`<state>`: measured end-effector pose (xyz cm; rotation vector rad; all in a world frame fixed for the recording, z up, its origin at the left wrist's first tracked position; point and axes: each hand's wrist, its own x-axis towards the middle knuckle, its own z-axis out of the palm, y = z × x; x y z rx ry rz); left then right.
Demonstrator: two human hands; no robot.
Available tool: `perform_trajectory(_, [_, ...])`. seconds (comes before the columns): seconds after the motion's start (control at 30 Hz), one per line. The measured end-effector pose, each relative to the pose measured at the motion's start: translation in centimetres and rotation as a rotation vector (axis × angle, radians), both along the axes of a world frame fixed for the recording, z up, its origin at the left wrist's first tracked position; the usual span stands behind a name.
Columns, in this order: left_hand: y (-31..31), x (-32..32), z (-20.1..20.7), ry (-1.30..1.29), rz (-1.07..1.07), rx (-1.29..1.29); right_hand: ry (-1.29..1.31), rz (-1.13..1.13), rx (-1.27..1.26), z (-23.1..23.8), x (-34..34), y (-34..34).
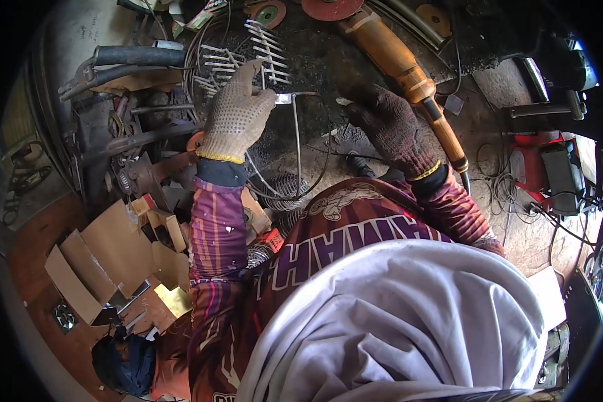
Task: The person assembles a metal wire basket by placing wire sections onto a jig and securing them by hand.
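Observation:
My left hand (238, 119), in a pale dotted glove with a yellow cuff, closes round a thin bent metal rod frame (296, 134) over the dark bench. A short whitish piece (283, 98) sits on the rod beside the thumb. Just beyond the fingers lie welded pieces with rows of short metal bars (266, 52). My right hand (388, 124), in a dark maroon glove, has its fingers curled in. A small pale tip (344, 102) shows at those fingers; what it belongs to is hidden. Beside this hand lies an orange angle grinder (388, 50) with a reddish disc.
Metal tubes (137, 56) and bars crowd the left side. Open cardboard boxes (110, 251) stand at lower left. Loose cables (502, 181) and a red-and-grey machine (559, 171) are at right. Another disc (269, 15) lies at the bench's far side.

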<state>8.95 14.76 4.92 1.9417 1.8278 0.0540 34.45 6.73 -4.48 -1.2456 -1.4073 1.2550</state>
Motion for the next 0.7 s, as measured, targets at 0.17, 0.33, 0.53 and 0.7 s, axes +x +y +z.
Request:
perform_trajectory(0.17, [-0.1,0.2,0.0,0.044,-0.078,0.079,-0.053,-0.010,0.092,0.7,-0.4,0.4])
perform_trajectory(0.33, [-0.4,-0.3,-0.7,-0.009,-0.125,0.235,-0.132,0.031,0.116,1.3,-0.7,0.3])
perform_trajectory(0.53, [-0.6,1.1,0.4,0.014,-0.061,0.090,-0.129,-0.008,0.177,0.3,-1.2,0.1])
perform_trajectory(0.7, [-1.0,1.8,0.0,0.148,-0.065,0.162,0.001,-0.009,0.183,-0.6,-1.7,0.0])
